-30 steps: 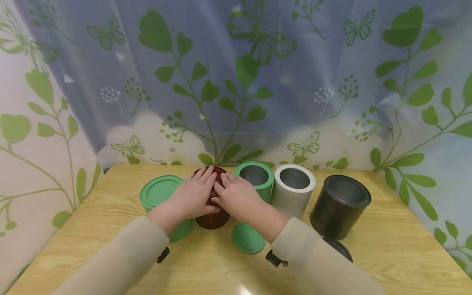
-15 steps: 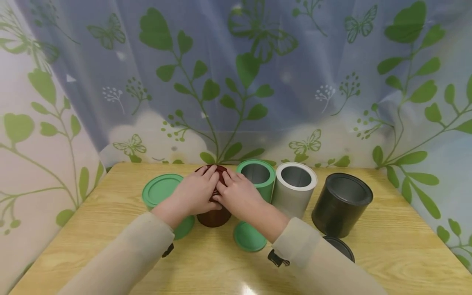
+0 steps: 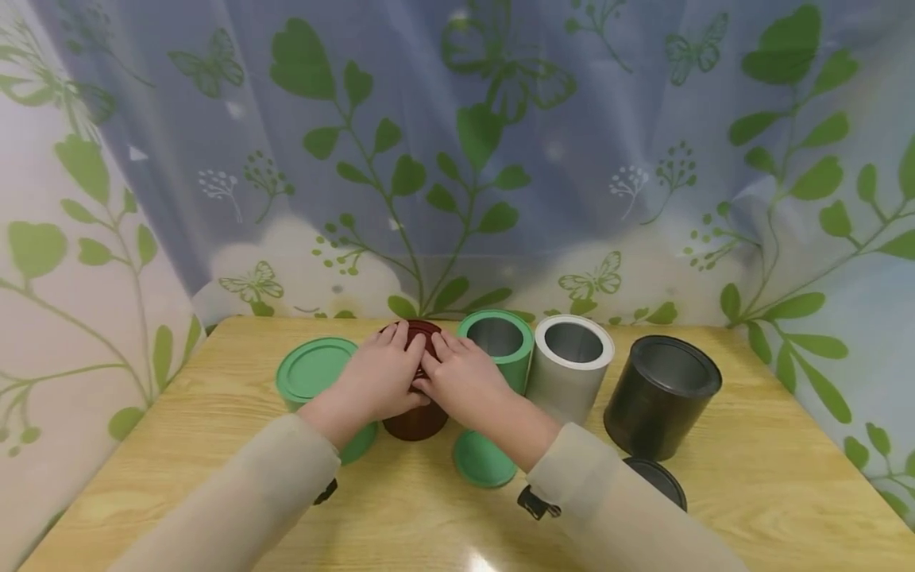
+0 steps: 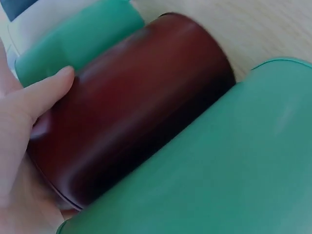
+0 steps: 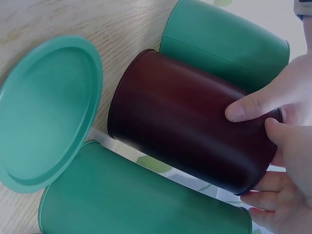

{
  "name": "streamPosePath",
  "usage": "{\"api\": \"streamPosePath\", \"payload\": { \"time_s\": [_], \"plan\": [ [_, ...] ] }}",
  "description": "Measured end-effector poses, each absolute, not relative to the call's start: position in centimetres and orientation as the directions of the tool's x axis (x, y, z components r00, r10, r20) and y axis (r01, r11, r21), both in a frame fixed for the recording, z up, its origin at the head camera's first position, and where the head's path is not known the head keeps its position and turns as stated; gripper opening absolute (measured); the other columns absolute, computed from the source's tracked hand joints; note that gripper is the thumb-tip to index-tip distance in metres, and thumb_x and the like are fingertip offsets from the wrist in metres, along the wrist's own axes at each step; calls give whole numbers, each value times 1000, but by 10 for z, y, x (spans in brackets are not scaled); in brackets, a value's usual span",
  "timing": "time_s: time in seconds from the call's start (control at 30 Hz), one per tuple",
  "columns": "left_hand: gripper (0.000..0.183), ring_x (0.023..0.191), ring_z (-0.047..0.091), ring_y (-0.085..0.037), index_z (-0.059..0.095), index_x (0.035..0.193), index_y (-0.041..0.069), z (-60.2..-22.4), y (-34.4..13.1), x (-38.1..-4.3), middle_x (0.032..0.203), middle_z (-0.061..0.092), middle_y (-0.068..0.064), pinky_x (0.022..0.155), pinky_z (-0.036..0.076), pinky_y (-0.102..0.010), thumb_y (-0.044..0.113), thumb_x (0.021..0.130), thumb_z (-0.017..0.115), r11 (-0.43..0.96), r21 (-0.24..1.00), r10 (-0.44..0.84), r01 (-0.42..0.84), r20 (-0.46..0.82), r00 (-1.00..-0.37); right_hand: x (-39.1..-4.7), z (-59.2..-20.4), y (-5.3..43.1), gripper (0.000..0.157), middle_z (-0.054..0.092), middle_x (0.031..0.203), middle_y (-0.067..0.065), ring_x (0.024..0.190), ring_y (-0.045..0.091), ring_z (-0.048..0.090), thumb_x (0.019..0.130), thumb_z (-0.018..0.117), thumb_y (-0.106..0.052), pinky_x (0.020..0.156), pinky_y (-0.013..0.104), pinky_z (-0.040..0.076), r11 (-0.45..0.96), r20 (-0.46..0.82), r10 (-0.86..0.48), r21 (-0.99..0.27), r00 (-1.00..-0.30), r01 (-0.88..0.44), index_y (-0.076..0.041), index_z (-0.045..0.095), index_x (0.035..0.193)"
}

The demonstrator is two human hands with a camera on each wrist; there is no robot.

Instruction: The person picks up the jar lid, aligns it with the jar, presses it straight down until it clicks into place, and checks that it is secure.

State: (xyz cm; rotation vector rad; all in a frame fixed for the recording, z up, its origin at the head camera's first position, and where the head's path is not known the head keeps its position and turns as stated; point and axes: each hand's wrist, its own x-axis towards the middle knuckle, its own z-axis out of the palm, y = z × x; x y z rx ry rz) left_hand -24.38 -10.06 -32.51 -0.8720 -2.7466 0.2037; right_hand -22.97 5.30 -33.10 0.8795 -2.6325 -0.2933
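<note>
The dark red can (image 3: 416, 425) stands upright on the table (image 3: 758, 477), near its back part and a little left of the middle. The left hand (image 3: 375, 375) and the right hand (image 3: 465, 381) both have their grip on the upper end of this can: the fingers lie over its top, and the thumbs press on its side wall, as the wrist views show. The two hands are very close together and hide most of the top. Just beside the can, to the left, is a green can with a closed top (image 3: 314, 369), partly behind the left forearm. To the right there is an open green can (image 3: 518, 372), then an open white can (image 3: 565, 389) close to it, and farther to the right a black can (image 3: 646, 421). A green lid (image 3: 484, 461) lies flat before the open green can, and a black lid (image 3: 659, 481) is near the black can, partly covered by the right sleeve (image 3: 600, 492). Behind the table hangs a cloth (image 3: 457, 183) with green leaves and butterflies.
</note>
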Motion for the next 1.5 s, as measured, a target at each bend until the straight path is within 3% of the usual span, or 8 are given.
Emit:
{"api": "streamPosePath", "payload": {
  "time_s": [0.17,0.33,0.73,0.97,1.13,1.37,1.5],
  "plan": [
    [84,116,49,-41,49,132,-2,-328,-101,-237,127,48,-32,99,38,-47,59,76,66,835,-275,537,477,215,-816,-229,-331,54,49,53,130,16,124,28,46,95,49,-43,100,38,38,793,276,-606,289,-746,-537,-9,57,129],
    [79,110,54,-40,54,126,-1,-328,-99,-237,120,54,-30,95,41,-46,58,75,68,833,-325,537,448,273,-799,-230,-329,53,48,54,129,16,123,28,47,95,50,-43,99,38,39,791,287,-608,304,-740,-531,-9,58,128],
    [80,115,49,-42,58,120,-6,-348,-106,-226,118,55,-31,97,37,-49,57,72,70,888,-264,457,375,442,-772,-228,-329,47,51,53,131,14,124,26,46,96,48,-43,99,37,39,796,262,-597,305,-758,-522,-4,57,128],
    [75,113,51,-41,59,119,-5,-346,-108,-226,117,56,-31,96,38,-49,53,74,72,880,-219,475,422,457,-752,-228,-329,49,51,55,129,13,123,25,47,95,49,-43,99,36,39,802,275,-591,296,-758,-518,-3,59,125],
    [62,111,52,-38,65,117,3,-342,-114,-217,114,60,-26,95,38,-49,49,76,71,889,-229,457,395,455,-765,-228,-330,49,50,55,128,14,122,26,48,94,51,-43,98,36,41,794,297,-606,277,-738,-541,-4,60,123],
    [48,105,56,-39,69,111,6,-343,-117,-216,107,62,-27,91,42,-49,40,77,74,869,-208,485,450,542,-686,-231,-328,50,48,55,128,14,122,26,49,94,51,-43,97,36,41,797,291,-601,285,-744,-533,-8,61,125],
    [48,109,54,-41,66,117,7,-345,-123,-213,114,59,-29,92,41,-52,36,79,74,846,-141,508,514,508,-696,-229,-328,51,48,53,131,13,123,25,48,95,48,-45,97,36,41,793,256,-603,293,-756,-534,-13,58,129]
  ]
}}
